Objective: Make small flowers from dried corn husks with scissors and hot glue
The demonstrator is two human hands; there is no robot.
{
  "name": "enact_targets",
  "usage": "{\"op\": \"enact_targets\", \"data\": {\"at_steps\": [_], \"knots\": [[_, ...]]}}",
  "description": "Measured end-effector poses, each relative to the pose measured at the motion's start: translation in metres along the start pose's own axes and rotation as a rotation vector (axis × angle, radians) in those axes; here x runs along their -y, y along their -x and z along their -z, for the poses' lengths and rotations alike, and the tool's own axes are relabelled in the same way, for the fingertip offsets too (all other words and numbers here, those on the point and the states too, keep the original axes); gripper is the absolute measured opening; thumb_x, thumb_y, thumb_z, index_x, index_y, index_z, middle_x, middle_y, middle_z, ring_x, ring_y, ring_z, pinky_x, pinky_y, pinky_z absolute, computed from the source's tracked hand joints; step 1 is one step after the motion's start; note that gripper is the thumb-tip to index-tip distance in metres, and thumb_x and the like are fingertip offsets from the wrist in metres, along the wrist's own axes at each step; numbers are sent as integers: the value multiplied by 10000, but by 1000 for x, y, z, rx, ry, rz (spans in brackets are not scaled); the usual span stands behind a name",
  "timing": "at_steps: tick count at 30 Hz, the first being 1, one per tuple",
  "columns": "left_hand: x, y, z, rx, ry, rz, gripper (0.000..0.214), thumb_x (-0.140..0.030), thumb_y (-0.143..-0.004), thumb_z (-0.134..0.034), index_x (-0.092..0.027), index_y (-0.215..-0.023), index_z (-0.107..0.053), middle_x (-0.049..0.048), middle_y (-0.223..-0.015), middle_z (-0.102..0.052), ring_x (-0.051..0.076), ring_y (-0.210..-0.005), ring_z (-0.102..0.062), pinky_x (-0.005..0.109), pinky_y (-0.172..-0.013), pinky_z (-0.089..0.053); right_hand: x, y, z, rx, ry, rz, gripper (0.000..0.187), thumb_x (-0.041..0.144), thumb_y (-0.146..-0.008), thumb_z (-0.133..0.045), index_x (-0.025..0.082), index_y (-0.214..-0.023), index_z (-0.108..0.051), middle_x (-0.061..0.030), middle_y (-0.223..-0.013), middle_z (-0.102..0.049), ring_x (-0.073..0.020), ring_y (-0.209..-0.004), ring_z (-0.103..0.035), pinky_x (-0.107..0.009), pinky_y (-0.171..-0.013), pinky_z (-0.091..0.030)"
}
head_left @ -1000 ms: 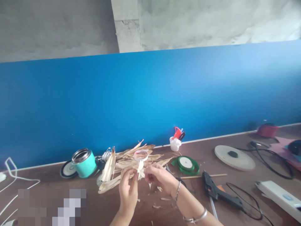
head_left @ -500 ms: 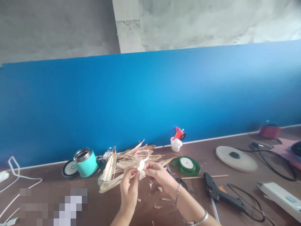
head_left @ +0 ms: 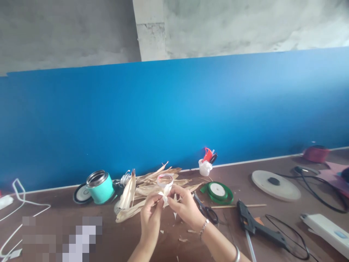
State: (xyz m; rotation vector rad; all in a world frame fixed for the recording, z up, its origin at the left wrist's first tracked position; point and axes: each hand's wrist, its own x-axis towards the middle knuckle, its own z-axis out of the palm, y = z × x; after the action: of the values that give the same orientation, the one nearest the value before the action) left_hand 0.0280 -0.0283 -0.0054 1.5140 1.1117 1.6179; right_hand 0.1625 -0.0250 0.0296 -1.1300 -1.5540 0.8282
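Between my hands is a small pale corn husk flower (head_left: 165, 194) with a few petal-like pieces spread out. My left hand (head_left: 150, 214) pinches its base between thumb and fingers. From the other side, my right hand (head_left: 187, 208) closes its thumb and fingers on the petals. Just behind it stands a clear roll of tape (head_left: 172, 181). Dried corn husks (head_left: 128, 196) lie in a heap beyond and to the left. Small husk scraps (head_left: 183, 240) are scattered under my hands. Scissors (head_left: 212, 215) with dark handles lie beside my right wrist.
A turquoise jar (head_left: 101, 191) stands at left, near a white wire hanger (head_left: 35, 204). Green ribbon (head_left: 230, 196), a glue gun (head_left: 256, 223), a white round lid (head_left: 286, 191) and a white power strip (head_left: 327, 229) lie at right. A white cup (head_left: 205, 167) holds pens at the back.
My right hand has shifted slightly, and the flower's petals show more spread. More of the scissors is visible beside my right wrist. The view has moved slightly.
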Motion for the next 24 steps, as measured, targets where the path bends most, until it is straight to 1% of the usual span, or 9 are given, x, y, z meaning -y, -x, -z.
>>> {"op": "enact_targets", "data": {"at_steps": [4,9,14,18,24], "knots": [[-2,0,1,-23,-41,-74,191,-345,-778,-615,-183,-833,-697,73,-887,-655,217,-861,-608,317,-763,-504,-6,0,-1,-14,32,109,73,161,-701,-560,182,-637,-587,13,-640,-567,-123,-623,-480,-226,-603,-370],[-1,1,2,-55,-111,-174,161,-319,-787,-603,-190,-810,-697,70,-873,-652,216,-852,-608,327,-776,-503,-5,-1,-1,6,2,162,79,148,-713,-556,191,-656,-590,-3,-700,-607,-140,-680,-523,-244,-661,-407],[5,0,4,-52,-159,-257,124,-283,-792,-601,-197,-798,-690,65,-863,-643,210,-855,-601,324,-778,-502,-2,-1,1,30,-13,184,101,167,-737,-551,187,-667,-620,-10,-698,-603,-147,-687,-528,-252,-665,-413],[7,0,6,-57,-181,-298,135,-277,-806,-577,-194,-777,-679,67,-831,-636,208,-824,-602,320,-738,-512,-4,-1,2,65,-13,177,119,155,-750,-530,182,-706,-638,-17,-726,-601,-151,-700,-522,-259,-669,-409],[7,-1,5,-63,-201,-322,154,-299,-814,-562,-192,-778,-666,69,-810,-623,203,-799,-600,311,-707,-518,-1,-1,4,69,9,141,137,118,-709,-514,182,-643,-615,0,-678,-577,-129,-637,-481,-242,-610,-382]]}}
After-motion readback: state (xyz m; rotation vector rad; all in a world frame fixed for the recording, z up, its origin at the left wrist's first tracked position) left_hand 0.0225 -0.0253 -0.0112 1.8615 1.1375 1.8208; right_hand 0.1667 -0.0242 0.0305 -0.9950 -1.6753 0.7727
